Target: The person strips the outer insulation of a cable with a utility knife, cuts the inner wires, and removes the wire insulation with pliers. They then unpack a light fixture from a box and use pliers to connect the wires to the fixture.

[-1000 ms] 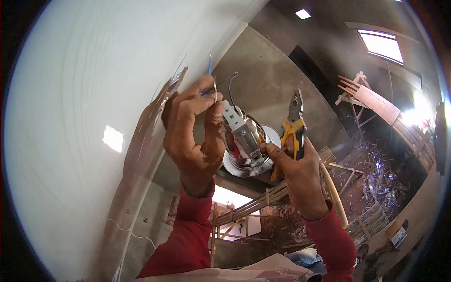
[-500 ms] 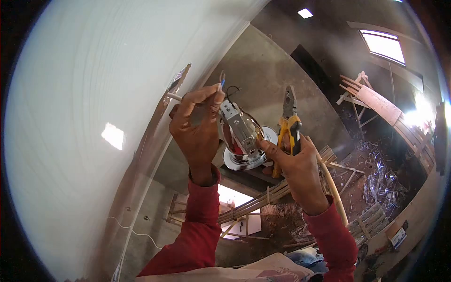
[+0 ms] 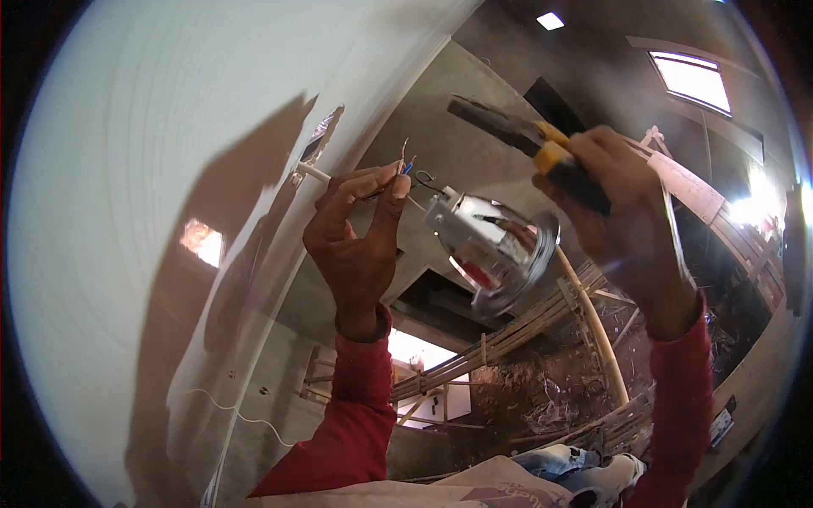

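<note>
My left hand [image 3: 354, 241] pinches electrical wires [image 3: 406, 166] between thumb and fingertips. A bare twisted end and a blue-insulated wire stick out above the pinch. A pale cable [image 3: 312, 171] runs from that hand toward a cutout [image 3: 323, 134] in the glossy white panel. Beside the hand, a chrome recessed light fitting [image 3: 500, 245] dangles at a tilt from its wires, slightly blurred. My right hand [image 3: 622, 212] is wrapped round the yellow-and-black handles of combination pliers [image 3: 495, 123]. Their jaws point up and left above the fitting, apart from the wires.
The white panel [image 3: 127, 169] fills the left side, with my arms' shadow on it. Bamboo poles [image 3: 474, 364] form scaffolding below. A wooden plank platform [image 3: 690, 186] stands at right. A thin white wire [image 3: 254, 421] hangs at lower left.
My right hand has let go of the light fitting and moved up and right, the pliers swinging to point left. The fitting now hangs tilted, further right. My left hand keeps its pinch.
</note>
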`<state>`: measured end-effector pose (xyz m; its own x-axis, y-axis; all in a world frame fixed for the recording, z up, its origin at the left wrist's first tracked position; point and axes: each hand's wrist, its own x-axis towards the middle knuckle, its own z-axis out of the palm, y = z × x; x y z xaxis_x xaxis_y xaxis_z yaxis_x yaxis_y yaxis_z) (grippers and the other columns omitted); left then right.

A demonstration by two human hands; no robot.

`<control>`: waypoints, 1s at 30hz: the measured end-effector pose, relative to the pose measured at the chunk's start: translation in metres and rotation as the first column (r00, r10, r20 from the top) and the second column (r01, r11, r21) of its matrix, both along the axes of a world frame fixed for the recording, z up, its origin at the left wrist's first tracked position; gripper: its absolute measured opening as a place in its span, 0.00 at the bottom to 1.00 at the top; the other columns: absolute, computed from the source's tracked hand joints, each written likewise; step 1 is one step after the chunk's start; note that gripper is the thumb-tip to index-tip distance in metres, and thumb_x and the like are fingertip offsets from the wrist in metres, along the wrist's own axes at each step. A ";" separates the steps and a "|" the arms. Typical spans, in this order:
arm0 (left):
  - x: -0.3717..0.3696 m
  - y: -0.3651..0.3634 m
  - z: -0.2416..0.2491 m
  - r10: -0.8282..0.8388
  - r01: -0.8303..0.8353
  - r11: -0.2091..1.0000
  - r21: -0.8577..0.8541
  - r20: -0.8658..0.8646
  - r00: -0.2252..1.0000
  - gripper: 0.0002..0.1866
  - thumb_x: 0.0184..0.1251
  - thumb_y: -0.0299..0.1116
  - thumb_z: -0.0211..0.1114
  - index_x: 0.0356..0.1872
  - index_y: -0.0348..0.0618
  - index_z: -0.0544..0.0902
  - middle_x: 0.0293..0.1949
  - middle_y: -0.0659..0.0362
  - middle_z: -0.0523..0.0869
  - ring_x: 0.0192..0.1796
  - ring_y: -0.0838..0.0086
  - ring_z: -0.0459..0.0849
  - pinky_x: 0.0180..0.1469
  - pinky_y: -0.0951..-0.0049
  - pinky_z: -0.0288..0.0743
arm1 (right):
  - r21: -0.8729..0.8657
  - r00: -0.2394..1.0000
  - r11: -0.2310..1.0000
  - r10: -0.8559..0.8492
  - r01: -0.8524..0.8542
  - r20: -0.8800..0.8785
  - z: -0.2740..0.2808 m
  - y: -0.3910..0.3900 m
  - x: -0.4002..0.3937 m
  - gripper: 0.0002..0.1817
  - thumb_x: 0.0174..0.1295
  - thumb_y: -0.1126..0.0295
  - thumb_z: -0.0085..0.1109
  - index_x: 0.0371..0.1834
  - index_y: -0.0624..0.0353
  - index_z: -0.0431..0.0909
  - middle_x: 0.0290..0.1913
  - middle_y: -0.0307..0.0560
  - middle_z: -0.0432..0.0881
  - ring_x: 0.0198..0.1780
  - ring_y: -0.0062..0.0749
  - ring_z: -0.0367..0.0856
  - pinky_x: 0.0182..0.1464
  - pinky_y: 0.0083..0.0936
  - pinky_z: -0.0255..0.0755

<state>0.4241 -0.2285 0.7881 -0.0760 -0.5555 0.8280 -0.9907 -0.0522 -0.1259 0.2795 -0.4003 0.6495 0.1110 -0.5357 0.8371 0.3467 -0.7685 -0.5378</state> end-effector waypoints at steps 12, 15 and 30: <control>0.002 0.007 -0.002 -0.058 0.058 0.998 -0.002 -0.028 0.998 0.10 0.58 0.19 0.76 0.40 0.41 0.90 0.37 0.60 0.91 0.42 0.76 0.85 0.52 0.73 0.74 | -0.240 0.998 0.969 0.040 -0.051 -0.052 0.015 -0.029 0.017 0.15 0.61 0.66 0.72 0.46 0.60 0.82 0.37 0.49 0.78 0.34 0.40 0.80 0.37 0.35 0.72; 0.000 0.009 0.001 -0.046 0.047 0.998 0.028 -0.044 0.998 0.10 0.58 0.19 0.76 0.40 0.41 0.90 0.37 0.60 0.91 0.42 0.76 0.85 0.52 0.73 0.74 | -0.217 0.977 0.955 0.180 -0.202 -0.116 0.015 -0.033 0.019 0.14 0.60 0.65 0.73 0.42 0.62 0.82 0.34 0.47 0.78 0.32 0.38 0.78 0.36 0.34 0.70; -0.003 0.013 0.005 -0.112 0.117 0.991 0.060 -0.092 0.989 0.10 0.59 0.16 0.74 0.40 0.39 0.89 0.39 0.57 0.90 0.44 0.76 0.84 0.51 0.75 0.76 | -0.095 0.909 0.935 0.302 -0.341 -0.286 0.020 -0.029 0.013 0.17 0.60 0.53 0.70 0.41 0.54 0.87 0.33 0.52 0.86 0.35 0.51 0.84 0.38 0.40 0.74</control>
